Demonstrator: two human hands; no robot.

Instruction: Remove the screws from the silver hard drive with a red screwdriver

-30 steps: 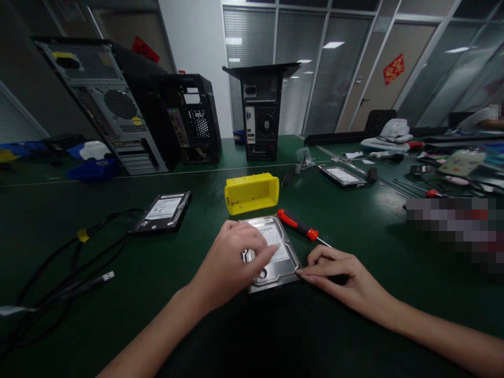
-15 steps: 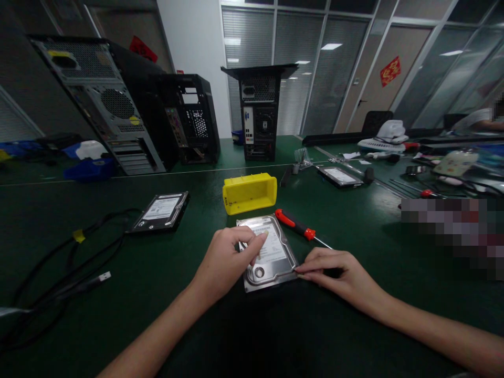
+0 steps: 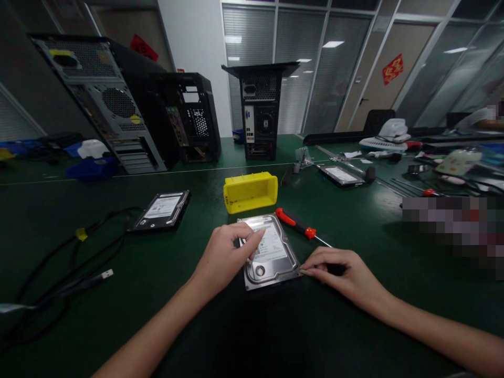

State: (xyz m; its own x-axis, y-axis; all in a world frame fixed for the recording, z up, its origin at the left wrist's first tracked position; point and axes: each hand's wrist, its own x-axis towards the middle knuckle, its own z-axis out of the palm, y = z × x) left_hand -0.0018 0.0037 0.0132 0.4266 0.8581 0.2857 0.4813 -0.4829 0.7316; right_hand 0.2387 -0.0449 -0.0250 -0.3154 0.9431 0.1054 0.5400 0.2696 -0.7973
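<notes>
A silver hard drive (image 3: pixel 271 265) with a white label lies flat on the green table in front of me. My left hand (image 3: pixel 232 249) is over the drive's left side, fingers curled in and thumb above the label; whatever they close on is hidden. At the drive's near right corner, my right hand (image 3: pixel 334 268) has thumb and forefinger pinched together, and anything between those tips is too small to name. A red and black screwdriver (image 3: pixel 297 224) lies just right of the drive, its shaft pointing toward my right hand. Right behind the drive, a yellow bin (image 3: pixel 252 193) rests on its side.
Another hard drive (image 3: pixel 163 210) lies at left beside black cables (image 3: pixel 73 262) with a USB plug. A third hard drive (image 3: pixel 340 176) is at back right. Computer cases (image 3: pixel 260 115) stand along the back. Tools and clutter cover the far right, where another person sits.
Both hands stay at the hard drive in nearly the same poses. My right fingertips have shifted slightly to the right at the corner. The view has moved a little.
</notes>
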